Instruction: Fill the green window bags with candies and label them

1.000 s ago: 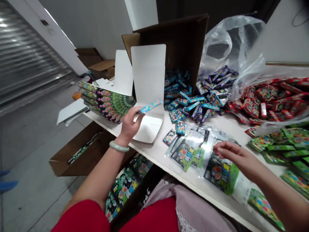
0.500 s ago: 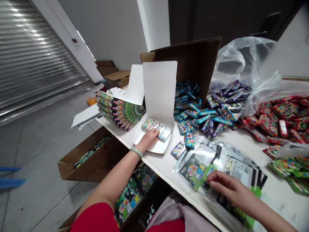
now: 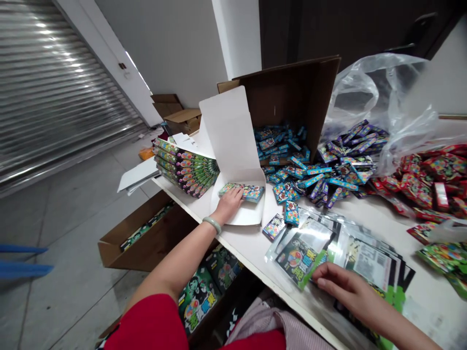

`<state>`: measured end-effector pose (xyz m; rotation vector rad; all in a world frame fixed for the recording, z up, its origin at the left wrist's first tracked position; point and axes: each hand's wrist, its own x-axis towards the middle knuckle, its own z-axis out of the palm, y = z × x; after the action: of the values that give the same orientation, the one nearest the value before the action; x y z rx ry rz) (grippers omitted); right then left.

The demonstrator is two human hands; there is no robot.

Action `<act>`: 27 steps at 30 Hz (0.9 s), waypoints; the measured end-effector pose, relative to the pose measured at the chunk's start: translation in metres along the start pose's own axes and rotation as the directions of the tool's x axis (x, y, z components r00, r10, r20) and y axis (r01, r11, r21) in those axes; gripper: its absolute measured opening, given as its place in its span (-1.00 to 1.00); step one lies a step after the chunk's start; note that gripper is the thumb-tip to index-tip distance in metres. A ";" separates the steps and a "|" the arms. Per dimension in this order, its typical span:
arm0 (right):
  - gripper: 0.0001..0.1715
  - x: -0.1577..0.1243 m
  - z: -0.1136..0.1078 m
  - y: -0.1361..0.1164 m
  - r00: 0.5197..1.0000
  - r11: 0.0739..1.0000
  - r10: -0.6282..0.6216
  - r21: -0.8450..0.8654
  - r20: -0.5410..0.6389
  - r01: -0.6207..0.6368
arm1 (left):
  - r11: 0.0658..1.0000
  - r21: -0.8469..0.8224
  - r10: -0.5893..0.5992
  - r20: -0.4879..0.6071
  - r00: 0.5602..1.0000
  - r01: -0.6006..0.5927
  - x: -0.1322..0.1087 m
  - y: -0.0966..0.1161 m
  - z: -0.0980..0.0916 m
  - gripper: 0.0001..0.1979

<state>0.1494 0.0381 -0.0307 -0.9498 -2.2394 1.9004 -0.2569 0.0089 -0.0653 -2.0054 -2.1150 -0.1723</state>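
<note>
My left hand, with a pale bangle at the wrist, is closed over a row of small candy boxes in an open white display box. Its fingers hide part of the row. The white lid stands up and leans left. Over the printed plastic pouches lies my right hand, fingers loosely curled and thumb a little apart, with nothing visible in it. Close to the pouches are a blue candy box and a purple one.
A brown carton on its side spills blue boxes. Purple boxes, red packs and green packs lie to the right. Fanned printed cartons stand left. Below the table edge is an open carton.
The small candy boxes under my left hand now show more coloured faces than white ones. The display box's lid has tipped leftward. My right hand has hardly moved.
</note>
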 end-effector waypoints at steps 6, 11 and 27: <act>-0.74 0.007 0.011 -0.014 0.998 0.990 -0.067 -0.127 -0.017 0.065 | 0.999 0.007 0.030 0.075 0.997 -0.031 -0.004 0.009 0.002 -0.56; -0.70 0.069 0.032 -0.058 0.898 0.749 -0.431 -0.519 0.090 0.412 | 1.000 0.022 0.019 0.119 0.993 -0.021 0.004 0.005 -0.005 -0.50; -0.65 0.173 0.076 -0.068 0.924 0.372 -0.318 -0.868 0.214 0.329 | 0.988 -0.053 -0.130 0.226 0.965 0.146 0.019 0.009 0.013 -0.45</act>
<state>-0.0505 0.0513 -0.0459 -0.3954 -3.1366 0.3985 -0.2497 0.0309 -0.0734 -1.9974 -2.4202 -0.0463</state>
